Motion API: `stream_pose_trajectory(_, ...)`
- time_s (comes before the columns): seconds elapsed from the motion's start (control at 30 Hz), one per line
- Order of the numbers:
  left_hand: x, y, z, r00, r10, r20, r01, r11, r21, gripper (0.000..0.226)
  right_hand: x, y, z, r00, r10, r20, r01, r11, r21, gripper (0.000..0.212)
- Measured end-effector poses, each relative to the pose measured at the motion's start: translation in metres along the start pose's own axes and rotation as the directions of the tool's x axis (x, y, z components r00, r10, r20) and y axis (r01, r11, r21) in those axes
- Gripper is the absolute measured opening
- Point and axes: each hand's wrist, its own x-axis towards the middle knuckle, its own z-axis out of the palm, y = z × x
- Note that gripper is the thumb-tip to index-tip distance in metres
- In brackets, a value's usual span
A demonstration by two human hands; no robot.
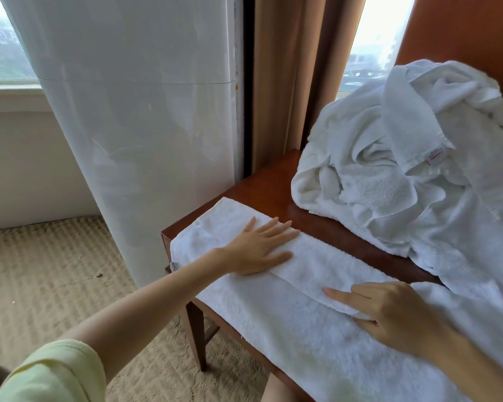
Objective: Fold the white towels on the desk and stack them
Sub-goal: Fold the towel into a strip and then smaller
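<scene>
Left hand (262, 246), fingers straight, presses a white terry towel (302, 332) flat on the reddish wooden bench (273, 181), anchoring it while the right hand (389, 317) pinches its folded edge.

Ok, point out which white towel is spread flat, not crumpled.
The flat towel along the near edge of the desk, under the left hand and right hand. The others lie crumpled in a heap at the back right.
</scene>
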Motion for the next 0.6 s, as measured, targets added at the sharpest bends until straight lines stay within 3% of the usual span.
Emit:
stream_pose_trajectory(0.3,0.017,-0.015,-0.007,1.000,0.006,0.024,-0.006,1.000,-0.002,0.059,0.003,0.004,0.002,0.998,0.056,0.000,-0.056,0.998,0.019,0.050)
stream_pose_trajectory(0.43,0.025,0.002,-0.021,0.990,-0.107,0.086,0.099,0.990,0.096,0.059,-0.011,0.012,-0.016,0.973,0.231,0.025,-0.232,0.972,0.042,0.061)
stream_pose_trajectory(0.5,0.035,0.031,-0.030,0.995,-0.102,0.002,0.100,0.986,0.135,0.064,-0.029,0.021,-0.028,0.945,0.327,0.025,-0.328,0.944,0.045,0.069)
stream_pose_trajectory(0.6,0.043,0.104,-0.030,0.973,0.052,-0.225,-0.061,0.998,-0.034,0.064,-0.079,0.032,-0.048,0.842,0.535,-0.073,-0.524,0.842,0.125,0.060)
